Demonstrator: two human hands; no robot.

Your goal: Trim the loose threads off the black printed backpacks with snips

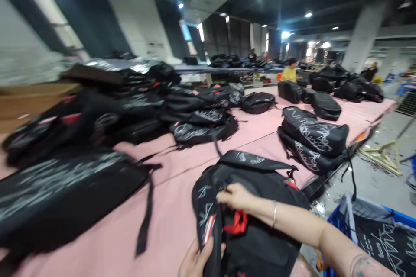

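Observation:
A black backpack (260,181) with white scribble print lies on the pink-covered table in front of me, its straps towards me. My left hand (198,259) is closed round the lower part of a padded shoulder strap (205,212), which bears white lettering and a red-and-white label. Higher up, my right hand (235,197) is closed in a pinch at the inner edge of that strap; the small part between its fingers is hidden. Just below this hand a bright red strip (239,223) lies bunched on the black fabric.
Black backpacks are heaped at left (130,112), and another bag (65,194) lies near me. Two stacked bags (313,136) sit by the table's right edge. A blue crate (338,212) with printed black fabric stands on the floor at right. A person in yellow (289,71) is farther back.

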